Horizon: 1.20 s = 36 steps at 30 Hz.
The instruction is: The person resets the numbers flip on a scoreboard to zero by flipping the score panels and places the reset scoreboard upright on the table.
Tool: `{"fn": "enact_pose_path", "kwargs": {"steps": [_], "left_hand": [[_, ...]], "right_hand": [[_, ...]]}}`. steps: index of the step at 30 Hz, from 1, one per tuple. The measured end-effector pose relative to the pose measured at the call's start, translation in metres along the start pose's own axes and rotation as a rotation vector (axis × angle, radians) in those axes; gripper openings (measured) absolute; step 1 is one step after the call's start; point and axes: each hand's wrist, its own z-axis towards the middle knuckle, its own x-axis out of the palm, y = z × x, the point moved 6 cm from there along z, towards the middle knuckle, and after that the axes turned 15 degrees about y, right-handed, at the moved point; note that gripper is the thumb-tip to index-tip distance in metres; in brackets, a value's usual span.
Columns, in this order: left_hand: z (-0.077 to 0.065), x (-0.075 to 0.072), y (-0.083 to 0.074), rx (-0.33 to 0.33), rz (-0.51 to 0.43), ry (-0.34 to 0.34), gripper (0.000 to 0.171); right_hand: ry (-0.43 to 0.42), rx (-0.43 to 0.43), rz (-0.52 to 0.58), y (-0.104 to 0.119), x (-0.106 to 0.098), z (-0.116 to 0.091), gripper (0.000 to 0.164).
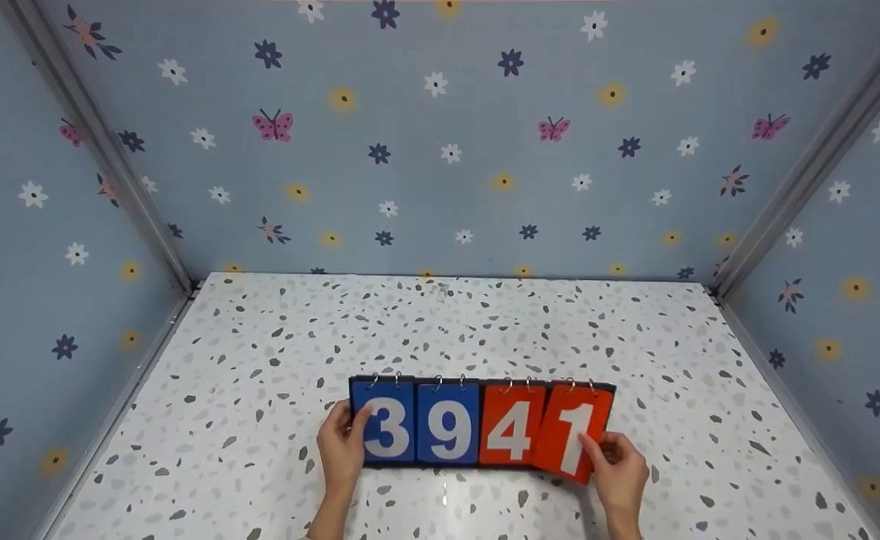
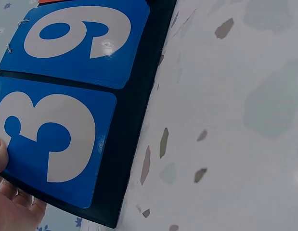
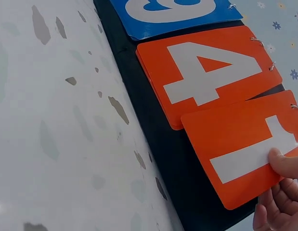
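A flip scoreboard (image 1: 449,466) with a black backing stands on the speckled table, showing 3 and 9 on blue cards and 4 and 1 on red ones. My left hand (image 1: 343,442) grips its left end, thumb over the edge of the blue 3 card (image 2: 86,144) and fingers behind. At the other end my right hand (image 1: 620,469) pinches the red 1 card (image 3: 235,154) between thumb and fingers. That card is lifted from the backing and swung askew on its metal rings (image 1: 581,385), its lower corner past the bottom edge. The red 4 card (image 3: 211,72) hangs beside it.
The white speckled tabletop (image 1: 440,322) spreads around the scoreboard. Blue panels with flowers and butterflies enclose it: a back wall (image 1: 440,195), a left wall (image 1: 27,300) and a right wall (image 1: 845,315), joined by grey metal posts (image 1: 822,150).
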Motion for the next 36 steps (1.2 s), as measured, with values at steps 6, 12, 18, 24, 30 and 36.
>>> {"fn": "enact_pose_path", "kwargs": {"steps": [6,12,18,24,30,36], "left_hand": [[-0.001,0.001,0.000,0.002,-0.006,-0.004,0.011],[-0.002,0.000,0.001,-0.005,-0.011,-0.009,0.012],[-0.001,0.001,-0.001,0.020,0.011,-0.004,0.011],[0.001,0.001,0.001,0.018,0.012,0.000,0.010],[0.004,0.002,0.027,0.021,-0.019,0.001,0.014],[0.002,0.001,0.009,0.027,0.006,-0.001,0.010]], "right_hand": [[0.177,-0.186,0.256,0.030,-0.022,-0.013,0.040],[0.253,-0.213,0.239,0.011,-0.029,-0.004,0.035],[0.365,-0.157,0.365,0.070,-0.056,-0.011,0.026],[0.455,-0.156,0.460,0.125,-0.078,-0.013,0.029],[0.491,-0.424,0.606,0.147,-0.083,0.001,0.022],[0.324,-0.535,0.503,0.167,-0.087,0.019,0.010]]}}
